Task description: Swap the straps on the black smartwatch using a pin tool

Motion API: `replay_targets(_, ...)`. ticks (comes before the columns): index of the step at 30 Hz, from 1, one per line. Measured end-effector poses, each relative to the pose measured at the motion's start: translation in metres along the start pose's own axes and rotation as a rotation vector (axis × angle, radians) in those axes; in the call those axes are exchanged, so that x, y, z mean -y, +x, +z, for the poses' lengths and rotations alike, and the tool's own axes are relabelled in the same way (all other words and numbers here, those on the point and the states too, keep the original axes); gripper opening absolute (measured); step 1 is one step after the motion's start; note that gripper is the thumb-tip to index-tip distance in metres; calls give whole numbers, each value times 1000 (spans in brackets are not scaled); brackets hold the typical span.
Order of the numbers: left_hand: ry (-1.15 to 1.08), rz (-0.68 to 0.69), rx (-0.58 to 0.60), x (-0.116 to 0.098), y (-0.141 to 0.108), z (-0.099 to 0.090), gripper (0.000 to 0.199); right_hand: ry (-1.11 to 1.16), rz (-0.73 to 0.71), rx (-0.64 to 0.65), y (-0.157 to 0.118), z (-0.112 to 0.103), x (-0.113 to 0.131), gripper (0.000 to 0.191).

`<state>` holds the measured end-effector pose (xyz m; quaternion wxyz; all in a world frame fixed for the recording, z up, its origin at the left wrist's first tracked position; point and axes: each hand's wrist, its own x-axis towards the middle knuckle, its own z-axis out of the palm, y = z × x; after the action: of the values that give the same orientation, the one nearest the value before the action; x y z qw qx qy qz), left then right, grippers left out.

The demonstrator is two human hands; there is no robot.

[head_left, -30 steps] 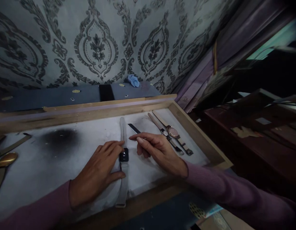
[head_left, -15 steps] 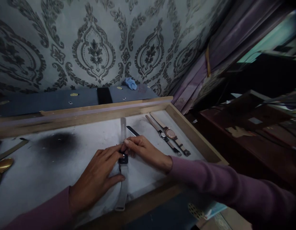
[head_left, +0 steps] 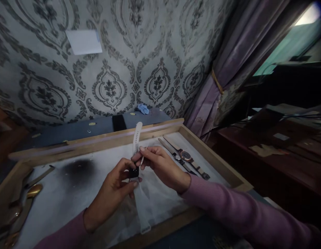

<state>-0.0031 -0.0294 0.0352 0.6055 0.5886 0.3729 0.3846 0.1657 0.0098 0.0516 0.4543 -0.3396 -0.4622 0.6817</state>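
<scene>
A smartwatch (head_left: 134, 172) with a dark square face and a pale translucent strap is raised over a white-lined wooden tray. My left hand (head_left: 111, 190) grips the watch case by its sides, fingers above and thumb below. One strap half (head_left: 137, 136) points away from me; the other (head_left: 143, 211) hangs toward the tray's near edge. Close against the case, my right hand (head_left: 160, 162) pinches a slim, shiny metal tool (head_left: 142, 160) with its tip down by the strap joint. Its exact kind is unclear.
Two wristwatches lie at the tray's right, one with a rose-gold case (head_left: 185, 155). More watches, one gold-coloured (head_left: 34, 191), lie at the left. Beyond the raised wooden rim (head_left: 160, 127) are a black phone (head_left: 119, 122) and a crumpled blue cloth (head_left: 143, 109). A purple curtain (head_left: 205, 100) hangs at right.
My left hand has lifted the smartwatch off the tray lining and tilted it. A slim metal tool now shows in my right hand. The view has shifted, revealing more of the wall and tray.
</scene>
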Motion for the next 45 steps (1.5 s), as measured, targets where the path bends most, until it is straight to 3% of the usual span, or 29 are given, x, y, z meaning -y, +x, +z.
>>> replay_targets(4, -102, 28, -38, -15, -1, 0, 35, 111, -14, 50, 6, 8, 12, 34)
replay_targets(11, -44, 66, -105, -23, -4, -8, 54, 149, -44, 157, 12, 12, 17, 35)
replay_targets(26, -26, 30, -109, -29, -9, -8, 56, -27, -229, -1, -1, 17, 5, 45)
replay_targets(33, -68, 38, -80, -23, -10, -10, 59, -31, -297, 21, 2, 18, 13, 40)
replay_targets(40, 130, 76, -17, -51, -6, -5, 61, 75, -223, 129, 4, 23, 36, 40)
replay_targets(45, 211, 152, -79, -66, 0, -2, 69, 70, -324, 150, 5, 28, 53, 40)
